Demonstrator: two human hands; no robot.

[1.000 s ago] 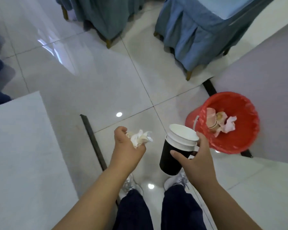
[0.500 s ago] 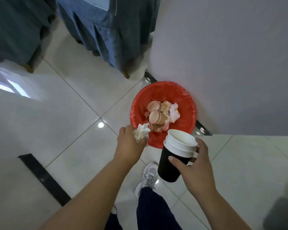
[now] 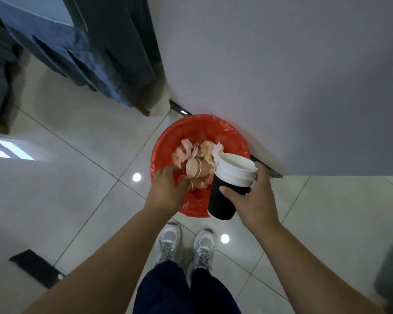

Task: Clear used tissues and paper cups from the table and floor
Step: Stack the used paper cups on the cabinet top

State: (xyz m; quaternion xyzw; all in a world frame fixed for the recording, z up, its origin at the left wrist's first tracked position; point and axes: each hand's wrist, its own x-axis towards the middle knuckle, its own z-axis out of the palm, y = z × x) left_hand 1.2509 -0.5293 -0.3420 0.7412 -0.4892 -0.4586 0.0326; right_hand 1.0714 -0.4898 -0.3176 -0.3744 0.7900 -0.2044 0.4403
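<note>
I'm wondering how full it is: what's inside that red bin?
Crumpled tissues and brown paper cups lie in the red bin. The left hand covers its near side and the stack of cups in the right hand covers its right side; what lies beneath is hidden.

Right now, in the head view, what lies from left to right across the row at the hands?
left hand → brown cups in the red bin → stacked paper cups → right hand

The paper cups (image 3: 218, 206) you held were matt, black outside with white rims. The bin liner (image 3: 200, 130) was thin, crinkled red plastic (shiny on its folds), the floor tiles (image 3: 77, 177) glossy and smooth, the chair cover (image 3: 95, 55) soft blue cloth.
</note>
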